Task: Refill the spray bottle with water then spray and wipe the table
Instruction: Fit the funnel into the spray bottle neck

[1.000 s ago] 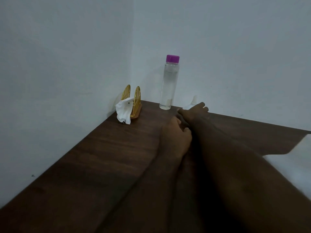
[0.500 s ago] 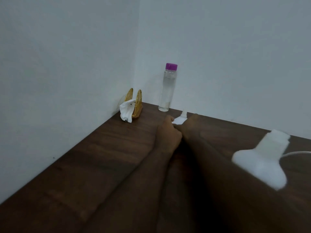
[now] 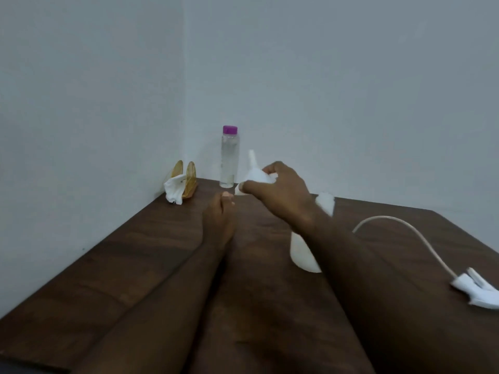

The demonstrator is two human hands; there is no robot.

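Note:
My right hand is raised just above the far part of the dark wooden table, shut on a small white funnel whose spout points up. My left hand rests on the table just left of it, fingers loosely curled, holding nothing. The white spray bottle stands without its head, mostly hidden behind my right forearm, its open neck showing past the wrist. The spray head with its long tube lies at the right edge. A clear water bottle with a purple cap stands in the corner.
A golden napkin holder with a white napkin sits by the left wall. Two walls meet behind the water bottle. The table's left edge runs along the wall; both my forearms stretch across its middle.
My right hand has lifted the funnel off the table and turned its spout upward. My left hand has let go and stayed low. The view shifted, bringing the spray head into sight.

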